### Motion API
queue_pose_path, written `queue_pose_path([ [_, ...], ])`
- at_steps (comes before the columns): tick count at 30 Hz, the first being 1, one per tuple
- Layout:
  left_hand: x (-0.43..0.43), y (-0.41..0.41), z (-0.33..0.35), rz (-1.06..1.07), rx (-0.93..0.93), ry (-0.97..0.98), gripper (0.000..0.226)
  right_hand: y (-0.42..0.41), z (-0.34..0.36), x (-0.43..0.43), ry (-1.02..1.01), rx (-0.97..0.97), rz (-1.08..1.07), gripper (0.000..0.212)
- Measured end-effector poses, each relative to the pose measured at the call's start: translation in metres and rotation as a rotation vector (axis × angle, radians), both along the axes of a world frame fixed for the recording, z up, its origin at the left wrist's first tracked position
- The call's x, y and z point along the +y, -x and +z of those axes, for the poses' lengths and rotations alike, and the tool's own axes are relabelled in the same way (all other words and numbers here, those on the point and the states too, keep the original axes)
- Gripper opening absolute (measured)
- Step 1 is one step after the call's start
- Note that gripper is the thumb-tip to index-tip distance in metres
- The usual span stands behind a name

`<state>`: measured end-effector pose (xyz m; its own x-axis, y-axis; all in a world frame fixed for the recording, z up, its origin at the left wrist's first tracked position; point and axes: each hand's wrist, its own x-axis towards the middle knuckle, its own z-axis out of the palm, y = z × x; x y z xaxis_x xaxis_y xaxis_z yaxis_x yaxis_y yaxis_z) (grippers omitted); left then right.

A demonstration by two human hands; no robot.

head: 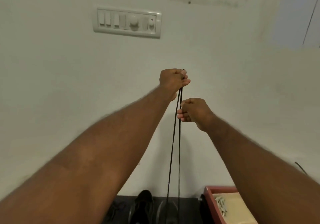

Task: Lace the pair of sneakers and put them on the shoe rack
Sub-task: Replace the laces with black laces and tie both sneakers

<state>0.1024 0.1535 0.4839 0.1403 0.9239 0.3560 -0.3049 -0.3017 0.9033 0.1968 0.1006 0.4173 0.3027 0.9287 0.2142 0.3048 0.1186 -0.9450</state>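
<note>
Evening the lace ends, I judge both strands need equal tension before threading on. My left hand [173, 81] pinches the ends of the black lace [179, 145] uppermost. My right hand [194, 113], fingers curled, sits just below it beside the strands; whether it grips one I cannot tell. The sneakers [142, 204] lie well below both hands.

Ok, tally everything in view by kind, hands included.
Bare hands: 2 (left hand, right hand)
Dark sneakers: 2
Black shoelace strands: 2
Red tray: 1
White wall switch panel: 1
Total: 8
</note>
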Motion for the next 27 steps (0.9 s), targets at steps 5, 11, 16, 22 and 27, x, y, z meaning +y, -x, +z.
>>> queue_pose_path([
  [5,0.010,-0.004,0.014,-0.019,-0.013,-0.049,0.011,0.001,0.019,0.020,-0.055,-0.024,-0.035,0.010],
  [11,0.010,-0.007,-0.011,-0.073,-0.001,-0.088,0.008,-0.006,-0.004,0.038,-0.116,-0.023,-0.238,0.015],
  [16,0.011,0.005,-0.055,-0.045,0.100,-0.039,0.010,-0.007,-0.041,0.031,-0.038,0.048,-0.219,0.014],
  [22,-0.003,0.026,-0.126,-0.083,0.246,0.017,0.015,-0.020,-0.105,-0.008,-0.004,0.437,-0.103,0.015],
  [27,-0.016,0.051,-0.188,-0.167,0.504,0.181,0.008,-0.048,-0.164,-0.028,0.108,0.677,-0.224,0.023],
])
